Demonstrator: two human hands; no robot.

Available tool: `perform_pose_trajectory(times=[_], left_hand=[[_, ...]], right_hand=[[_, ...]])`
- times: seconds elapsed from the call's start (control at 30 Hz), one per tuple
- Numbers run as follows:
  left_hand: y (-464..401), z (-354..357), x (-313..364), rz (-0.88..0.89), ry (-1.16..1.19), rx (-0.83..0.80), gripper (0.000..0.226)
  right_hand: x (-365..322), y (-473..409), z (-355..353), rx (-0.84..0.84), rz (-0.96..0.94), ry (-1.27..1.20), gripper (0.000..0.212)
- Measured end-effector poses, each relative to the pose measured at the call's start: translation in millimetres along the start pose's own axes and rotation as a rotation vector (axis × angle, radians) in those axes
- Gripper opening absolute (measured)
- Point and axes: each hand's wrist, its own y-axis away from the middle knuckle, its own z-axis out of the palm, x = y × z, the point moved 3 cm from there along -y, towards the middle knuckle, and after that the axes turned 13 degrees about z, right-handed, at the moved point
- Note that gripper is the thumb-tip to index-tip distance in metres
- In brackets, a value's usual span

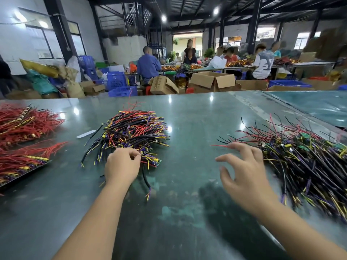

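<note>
A middle pile [135, 130] of short wires in black, red, yellow and purple lies on a glossy green table [187, 113], straight ahead of the person and slightly to their left. The left hand [122, 166] sits at the pile's near edge, knuckles up, its fingers curled and pinched with the thumb on wires there; which wire it holds is hidden by the fingers. Just right of that hand a small green board [157, 162] with yellow parts pokes out of the pile, and a black cable [146, 180] trails from beside the hand toward the person, ending in bare coloured tips. The right hand [246, 173] is well apart from the left, with bare table between them. It is released, fingers spread and lightly bent, grasping nothing, at the left edge of a right pile [304, 162] of longer dark wires with small green boards; whether it touches the pile cannot be told. Far left lie red bundles [24, 124] of wires in rows. A white paper strip [86, 133] lies between them and the middle pile. Beyond the table are open cardboard boxes [212, 81], blue crates [122, 91] and seated people [148, 66] at other benches.
</note>
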Motion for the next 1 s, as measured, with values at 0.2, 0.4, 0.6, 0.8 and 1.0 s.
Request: perform_pose_trajectory(times=[0.2,0.4,0.6,0.8,1.0], left_hand=[[3,7,5,0.037,0.029,-0.096,0.011],[13,5,47,0.191,0.459,0.025,0.022],[46,16,94,0.199,0.892,0.03,0.03],[53,18,104,0.136,1.03,-0.091,0.024],[41,7,92,0.176,0.781,-0.116,0.008]], right_hand=[[-7,9,11,-0.174,-0.028,-0.072,0.016],[-9,9,20,-0.405,0.174,-0.269,0.025],[-10,2,16,-0.462,0.399,-0.779,0.022],[-10,0,16,-0.437,0.438,-0.877,0.012],[-15,3,17,-0.555,0.394,-0.893,0.012]])
